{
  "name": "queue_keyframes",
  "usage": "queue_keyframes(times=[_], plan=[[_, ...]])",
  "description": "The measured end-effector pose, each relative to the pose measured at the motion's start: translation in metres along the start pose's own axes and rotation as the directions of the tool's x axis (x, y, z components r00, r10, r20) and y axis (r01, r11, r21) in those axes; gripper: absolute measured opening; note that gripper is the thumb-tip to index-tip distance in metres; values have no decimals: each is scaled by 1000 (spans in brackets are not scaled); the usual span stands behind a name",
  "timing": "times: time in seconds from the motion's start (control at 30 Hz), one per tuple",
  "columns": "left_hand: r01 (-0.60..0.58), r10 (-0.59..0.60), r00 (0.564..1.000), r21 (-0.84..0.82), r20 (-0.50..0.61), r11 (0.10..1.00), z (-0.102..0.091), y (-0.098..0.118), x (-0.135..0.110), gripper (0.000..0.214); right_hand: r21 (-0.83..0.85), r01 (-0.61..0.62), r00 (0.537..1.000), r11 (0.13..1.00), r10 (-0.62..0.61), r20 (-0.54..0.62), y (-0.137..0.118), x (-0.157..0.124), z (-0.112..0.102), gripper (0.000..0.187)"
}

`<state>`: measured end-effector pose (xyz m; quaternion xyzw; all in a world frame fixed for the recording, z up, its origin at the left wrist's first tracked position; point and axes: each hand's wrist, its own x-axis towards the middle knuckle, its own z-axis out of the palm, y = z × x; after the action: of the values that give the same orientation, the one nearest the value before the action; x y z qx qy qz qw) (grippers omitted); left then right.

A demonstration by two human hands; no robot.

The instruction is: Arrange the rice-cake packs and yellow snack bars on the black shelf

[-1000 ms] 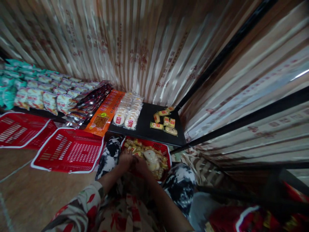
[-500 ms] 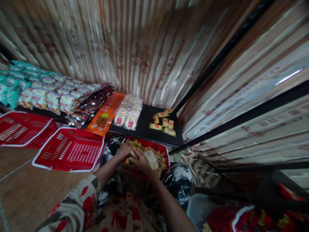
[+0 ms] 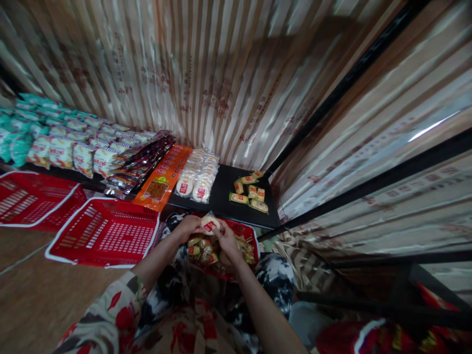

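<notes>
Between my two hands is a round white rice cracker packet (image 3: 210,224) with a red label, held above a red basket (image 3: 257,246). My left hand (image 3: 189,227) pinches its left edge, and my right hand (image 3: 227,239) grips its right side. Small yellow-wrapped snacks (image 3: 201,249) fill the basket, which sits between my knees. Just beyond, on a black shelf (image 3: 224,196), similar white rice cracker packets (image 3: 201,184) stand in two rows. Several yellow snack packets (image 3: 250,191) lie loosely to their right.
Left along the shelf are an orange snack bag (image 3: 158,184), dark shiny packets (image 3: 142,160), white bags (image 3: 61,151) and teal bags (image 3: 20,142). Two red baskets with white rims stand on the floor, the nearer one (image 3: 110,233) beside my left knee. A black metal bar (image 3: 342,96) slants at right.
Both hands have risen slightly from the basket's contents. The round white packet now shows its red label between them, and the large pale item in the basket is no longer visible.
</notes>
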<state>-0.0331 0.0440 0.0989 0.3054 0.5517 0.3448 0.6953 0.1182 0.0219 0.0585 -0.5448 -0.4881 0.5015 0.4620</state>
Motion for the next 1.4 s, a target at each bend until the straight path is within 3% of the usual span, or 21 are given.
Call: queue_keyframes(times=[0.27,0.43,0.7,0.83,0.9,0.97,1.03,1.17,1.3,1.4], plan=[[-25,24,1000,43,15,999,-8,-2,-1,3,270,-120,987,955,143,-67,-2,16,8,47],[-93,91,996,111,20,989,-15,1,-5,19,339,-190,970,922,230,-81,-9,16,13,40],[-210,201,972,-65,-119,976,-15,4,-1,31,611,-318,877,725,470,-101,-27,13,36,26],[-271,245,954,-146,-173,951,-15,1,2,28,722,-322,851,613,522,-63,-33,12,53,24],[-292,263,944,-136,-199,947,-18,1,3,24,727,-334,850,600,525,-43,-33,9,61,24],[-311,288,934,-89,-210,946,-23,3,5,22,677,-348,860,649,508,-45,-29,7,66,25],[-319,310,926,-4,-215,948,-30,6,7,21,570,-327,884,753,457,-96,-21,7,68,30],[-341,385,909,246,-159,907,-44,16,13,27,190,-101,946,977,153,-285,-5,16,60,52],[-419,531,847,597,-15,684,-52,30,12,30,-220,70,961,973,-125,-245,-11,29,47,64],[-467,583,805,729,115,501,-56,43,12,31,-378,98,975,920,-165,-147,-24,37,46,45]])
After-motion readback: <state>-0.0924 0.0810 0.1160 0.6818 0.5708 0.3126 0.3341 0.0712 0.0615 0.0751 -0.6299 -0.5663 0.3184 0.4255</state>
